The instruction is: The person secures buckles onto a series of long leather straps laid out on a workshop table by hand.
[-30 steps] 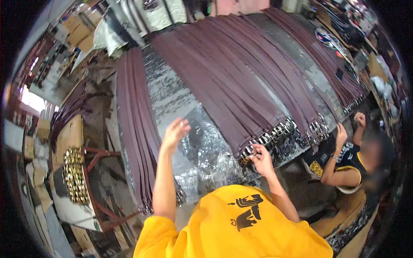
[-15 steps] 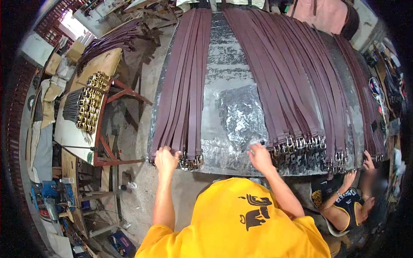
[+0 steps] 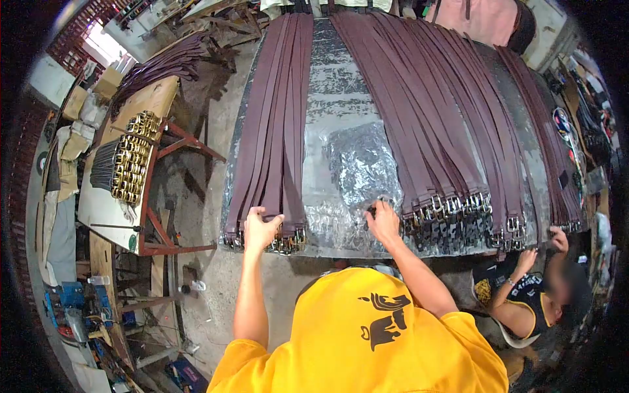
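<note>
My left hand (image 3: 262, 229) is over the buckle end of the left bundle of dark brown belts (image 3: 272, 144), thumb and fingers apart. Silver buckles (image 3: 291, 242) line the lower end of that bundle, partly behind the hand. My right hand (image 3: 383, 221) is at the lower edge of a crumpled clear plastic sheet (image 3: 360, 157), its fingers curled together. A small dark patch shows at its fingertips, too small to name. Right of it lies a wider belt bundle (image 3: 419, 118), with a row of buckles (image 3: 445, 208) at its near end.
The belts lie on a large film-covered table (image 3: 337, 72). At its right, a person (image 3: 524, 295) has hands at another group of belts (image 3: 550, 157). On a side table (image 3: 98, 209) to the left sits a stack of gold-coloured buckles (image 3: 134, 160). Tools (image 3: 72, 308) crowd the lower left.
My left hand has shifted slightly up and right over the belts, its thumb now spread out. My right hand has drawn left and its fingers have curled in. The camera view has shifted slightly.
</note>
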A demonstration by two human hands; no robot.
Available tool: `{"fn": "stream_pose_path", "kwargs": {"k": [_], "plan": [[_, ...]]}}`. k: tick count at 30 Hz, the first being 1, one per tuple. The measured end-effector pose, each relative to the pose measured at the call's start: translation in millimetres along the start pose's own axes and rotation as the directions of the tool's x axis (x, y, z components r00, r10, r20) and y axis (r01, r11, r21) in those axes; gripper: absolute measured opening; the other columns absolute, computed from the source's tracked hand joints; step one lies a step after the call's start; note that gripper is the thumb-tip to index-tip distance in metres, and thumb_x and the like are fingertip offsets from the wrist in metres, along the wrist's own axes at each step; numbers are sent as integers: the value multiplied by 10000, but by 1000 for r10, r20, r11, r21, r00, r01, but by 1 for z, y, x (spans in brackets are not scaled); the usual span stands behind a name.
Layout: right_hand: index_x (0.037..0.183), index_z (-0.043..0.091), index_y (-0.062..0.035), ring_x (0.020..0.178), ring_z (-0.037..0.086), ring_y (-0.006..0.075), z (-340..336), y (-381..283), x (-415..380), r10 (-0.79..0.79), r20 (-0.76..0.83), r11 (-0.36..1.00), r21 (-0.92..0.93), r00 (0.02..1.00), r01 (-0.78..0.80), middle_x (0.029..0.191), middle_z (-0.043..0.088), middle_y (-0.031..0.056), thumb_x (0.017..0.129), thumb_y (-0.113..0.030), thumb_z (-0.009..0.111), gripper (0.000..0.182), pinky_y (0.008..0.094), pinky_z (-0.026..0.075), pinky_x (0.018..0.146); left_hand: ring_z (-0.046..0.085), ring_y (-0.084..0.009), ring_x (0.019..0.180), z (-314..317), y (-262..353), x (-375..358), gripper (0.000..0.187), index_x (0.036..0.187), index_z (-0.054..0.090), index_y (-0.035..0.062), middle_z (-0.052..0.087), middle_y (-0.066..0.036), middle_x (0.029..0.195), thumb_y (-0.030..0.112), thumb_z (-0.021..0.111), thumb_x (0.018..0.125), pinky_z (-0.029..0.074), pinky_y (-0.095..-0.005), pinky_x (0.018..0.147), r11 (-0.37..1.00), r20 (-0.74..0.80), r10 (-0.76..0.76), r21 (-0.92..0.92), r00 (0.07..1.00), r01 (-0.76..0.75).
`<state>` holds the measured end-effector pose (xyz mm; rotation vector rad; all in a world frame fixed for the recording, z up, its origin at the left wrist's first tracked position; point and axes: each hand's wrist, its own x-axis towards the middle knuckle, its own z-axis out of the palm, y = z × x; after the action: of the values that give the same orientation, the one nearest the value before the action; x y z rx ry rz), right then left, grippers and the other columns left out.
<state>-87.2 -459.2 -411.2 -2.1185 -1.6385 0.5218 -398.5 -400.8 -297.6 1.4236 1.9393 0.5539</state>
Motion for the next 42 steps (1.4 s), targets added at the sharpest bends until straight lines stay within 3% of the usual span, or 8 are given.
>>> {"fn": "stream_pose_path", "kwargs": {"k": [4, 8, 13, 21, 25, 34, 38, 42], "plan": [[1093, 444, -17, 815, 588, 398, 11, 3, -1, 55, -55, 998, -20, 997, -56, 911, 598, 204, 747, -230, 674, 466, 481, 471, 725, 479, -76, 470, 10, 30, -14, 321, 1007, 549, -46, 596, -52, 728, 155, 698, 805, 411, -217, 453, 802, 312, 8, -570, 950, 181], [1165, 395, -34, 770, 615, 391, 16, 17, 4, 279, 55, 951, 124, 959, -284, 784, 632, 178, 723, -226, 703, 573, 464, 481, 691, 586, -122, 609, 46, 26, -31, 565, 1264, 364, -98, 564, -47, 809, 124, 660, 838, 484, -240, 529, 660, 476, 137, -698, 869, 278], [1025, 590, -29, 760, 631, 334, 1, 32, -10, 304, 73, 921, 231, 950, -313, 751, 637, 142, 713, -199, 725, 380, 408, 488, 694, 643, -207, 783, 70, 40, -66, 425, 1228, 403, 37, 623, -115, 930, 25, 601, 853, 522, -307, 661, 554, 659, 283, -705, 697, 443], [808, 587, -17, 668, 639, 243, 19, 78, -20, 408, 209, 812, 362, 889, -458, 751, 648, 122, 737, -201, 713, 234, 344, 497, 622, 624, -178, 810, 107, 47, -63, 336, 1184, 428, 77, 619, -77, 939, 62, 578, 884, 500, -310, 699, 565, 612, 319, -736, 723, 373], [865, 546, 3, 498, 568, 129, -24, 45, -31, 404, 273, 732, 476, 873, -488, 646, 605, 63, 741, -149, 734, 271, 288, 460, 441, 610, -156, 777, 104, 65, -65, 286, 1127, 464, 81, 613, -49, 919, 81, 599, 875, 505, -317, 698, 576, 642, 299, -712, 706, 402], [1041, 589, 34, 713, 554, 87, -48, 54, -65, 230, 392, 506, 733, 891, -454, 779, 621, 12, 820, -30, 633, 234, 222, 435, 665, 611, -164, 785, 112, 59, -70, 375, 1146, 452, 83, 621, -56, 910, 14, 633, 825, 505, -315, 706, 585, 653, 334, -709, 680, 393], [955, 607, -23, 669, 542, 75, -60, 44, -69, 326, 343, 374, 809, 881, -453, 763, 606, 8, 817, -25, 635, 141, 204, 422, 601, 611, -165, 803, 102, 68, -76, 416, 1159, 438, 82, 618, -60, 916, -9, 642, 808, 505, -312, 719, 490, 677, 312, -716, 667, 497], [1117, 498, -25, 636, 558, 103, -54, 47, -72, 311, 281, 247, 899, 908, -363, 701, 536, -3, 818, -3, 620, 323, 224, 442, 523, 608, -162, 824, 95, 69, -71, 412, 1160, 431, 68, 614, -64, 930, -6, 640, 813, 507, -317, 722, 500, 689, 311, -704, 655, 504]]}}
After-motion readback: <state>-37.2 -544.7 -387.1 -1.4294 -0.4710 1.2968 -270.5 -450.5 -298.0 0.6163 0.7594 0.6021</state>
